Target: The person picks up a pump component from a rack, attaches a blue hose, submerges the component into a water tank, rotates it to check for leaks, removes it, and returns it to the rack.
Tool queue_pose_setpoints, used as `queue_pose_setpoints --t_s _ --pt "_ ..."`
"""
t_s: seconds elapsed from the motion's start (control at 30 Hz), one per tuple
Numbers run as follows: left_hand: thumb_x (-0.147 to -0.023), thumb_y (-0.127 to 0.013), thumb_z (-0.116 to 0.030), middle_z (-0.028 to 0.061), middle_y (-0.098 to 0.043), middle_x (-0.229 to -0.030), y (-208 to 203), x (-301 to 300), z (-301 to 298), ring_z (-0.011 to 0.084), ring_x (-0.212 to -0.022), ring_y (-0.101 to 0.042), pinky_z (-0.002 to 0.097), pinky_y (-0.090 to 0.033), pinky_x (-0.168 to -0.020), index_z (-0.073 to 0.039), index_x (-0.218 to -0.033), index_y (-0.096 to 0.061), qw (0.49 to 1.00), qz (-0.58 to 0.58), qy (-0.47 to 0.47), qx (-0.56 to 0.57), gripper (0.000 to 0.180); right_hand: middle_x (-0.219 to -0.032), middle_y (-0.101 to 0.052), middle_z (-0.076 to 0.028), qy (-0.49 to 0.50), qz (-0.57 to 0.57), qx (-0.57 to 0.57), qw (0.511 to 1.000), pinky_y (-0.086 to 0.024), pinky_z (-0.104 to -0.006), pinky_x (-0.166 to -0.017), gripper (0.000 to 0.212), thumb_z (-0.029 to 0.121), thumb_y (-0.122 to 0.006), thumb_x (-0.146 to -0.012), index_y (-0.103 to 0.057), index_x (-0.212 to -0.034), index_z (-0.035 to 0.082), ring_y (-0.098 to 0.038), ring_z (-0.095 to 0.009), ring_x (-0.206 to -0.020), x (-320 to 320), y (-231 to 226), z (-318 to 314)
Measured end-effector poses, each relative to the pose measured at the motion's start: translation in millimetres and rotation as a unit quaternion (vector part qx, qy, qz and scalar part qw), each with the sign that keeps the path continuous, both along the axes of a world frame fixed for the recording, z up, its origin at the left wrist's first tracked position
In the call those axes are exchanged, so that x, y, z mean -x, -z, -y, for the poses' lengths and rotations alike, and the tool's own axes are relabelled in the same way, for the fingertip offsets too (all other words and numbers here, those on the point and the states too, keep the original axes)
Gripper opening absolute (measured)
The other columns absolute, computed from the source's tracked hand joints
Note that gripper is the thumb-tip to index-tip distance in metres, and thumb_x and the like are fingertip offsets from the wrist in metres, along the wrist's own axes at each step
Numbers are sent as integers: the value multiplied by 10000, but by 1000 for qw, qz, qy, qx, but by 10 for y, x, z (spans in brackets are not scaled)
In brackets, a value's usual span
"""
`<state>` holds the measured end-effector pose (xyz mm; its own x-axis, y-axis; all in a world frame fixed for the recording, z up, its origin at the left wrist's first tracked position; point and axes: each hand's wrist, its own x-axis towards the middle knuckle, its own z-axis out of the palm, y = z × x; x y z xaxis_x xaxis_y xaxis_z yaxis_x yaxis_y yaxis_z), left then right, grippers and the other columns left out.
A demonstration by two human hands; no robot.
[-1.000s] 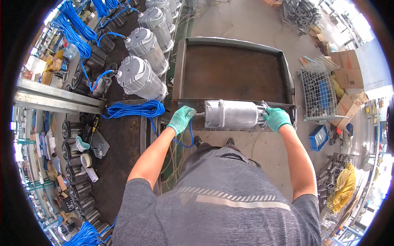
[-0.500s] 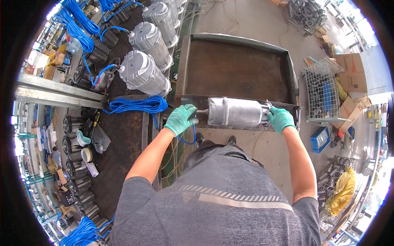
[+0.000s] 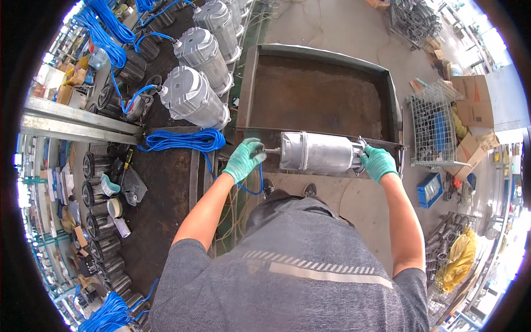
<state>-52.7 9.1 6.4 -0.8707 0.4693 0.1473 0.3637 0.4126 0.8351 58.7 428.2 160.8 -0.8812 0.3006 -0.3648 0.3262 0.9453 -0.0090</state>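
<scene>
Metal cylinder [image 3: 321, 152] is laid sideways at the near edge of the metal tray [image 3: 321, 91]. Its right end is gripped by the gloved right hand [image 3: 380, 164]. The left hand [image 3: 243, 160] is curled at the rod [image 3: 272, 150] on its left end; whether that is gripped cannot be told. Blue cable [image 3: 185, 141] is coiled on the desk [image 3: 166, 188].

Dark bench [image 3: 163, 202]: grey metal housings [image 3: 193, 99] upright, blue cable coil [image 3: 185, 141]; tray's front ledge [image 3: 394, 148]: silver cylinder [image 3: 321, 152] lying sideways
</scene>
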Motion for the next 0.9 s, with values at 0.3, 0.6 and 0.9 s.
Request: queue_pose_setpoints --t_s 0.3,0.6,0.9 --pt "-1027 -631 -126 7 -691 -973 -31 100 -72 99 -832 -644 273 -537 -721 -75 -1215 -625 957 280 -45 -54 195 -992 -737 -194 -3 8 -8 1000 -558 -521 -835 355 441 -521 -1018 -710 -1079 147 -701 -413 -934 -11 8 -24" --pt "-1071 -574 -253 -11 -643 -893 781 100 199 89 -728 -575 281 -503 -687 -57 -1061 -661 973 219 -17 -64 215 -988 -742 -187 -9 5 0 1000 -561 -520 -834 348 437 -527 -1015 -714 -1072 150 -704 -411 -935 50 -40 47" --pt "-1083 -529 -430 -64 -591 -923 706 18 89 65 -769 -512 260 -428 -659 -163 -1033 -623 953 294 -25 -69 288 -982 -739 -197 -7 12 -2 1000 -560 -521 -821 348 437 -529 -1019 -705 -1092 147 -702 -415 -935 9 10 -29"
